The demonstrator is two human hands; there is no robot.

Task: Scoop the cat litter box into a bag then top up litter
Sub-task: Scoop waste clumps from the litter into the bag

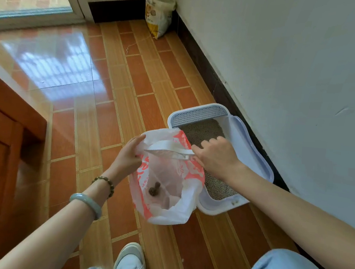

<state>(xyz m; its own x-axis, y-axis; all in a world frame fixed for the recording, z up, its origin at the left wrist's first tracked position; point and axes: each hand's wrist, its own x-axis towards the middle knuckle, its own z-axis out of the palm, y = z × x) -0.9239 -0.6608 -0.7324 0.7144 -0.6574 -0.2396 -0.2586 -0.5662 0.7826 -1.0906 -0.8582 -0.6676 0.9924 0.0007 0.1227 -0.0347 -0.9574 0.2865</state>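
Your left hand [128, 155] is pinching the rim of the plastic bag [161, 198] on its left side, holding the mouth open, and your right hand [217, 157] is closed around the handle of the white scoop [170, 152], which lies tipped across the bag's mouth. The bag hangs just off the near-left corner of the litter box [245, 141], its right side draped against the box's near edge; the box itself sits on the tiled floor [133, 86] along the base of the wall [288, 58]. That bag is thin, limp film: it has no shape of its own, so it will fold shut the moment you slacken the rim, and it looks likely to tear if you drag the scoop's edge across it. Keep hold right at the rim and keep it taut. A couple of dark clumps [154, 188] lie at the bottom, so the load is still light and one hand should carry it. The scoop is stiff, light plastic; grip well back on the handle so the head stays clear of the film. The grey litter [200, 130] in the box is loose grain that will spill off a tilted scoop, and a few bits already lie on the box's near rim. The litter sack [159, 13] leans in the far corner of the floor, well apart from the box; judging by its slump it is soft-sided and probably heavy, so take it with both hands, one low, when you top up.
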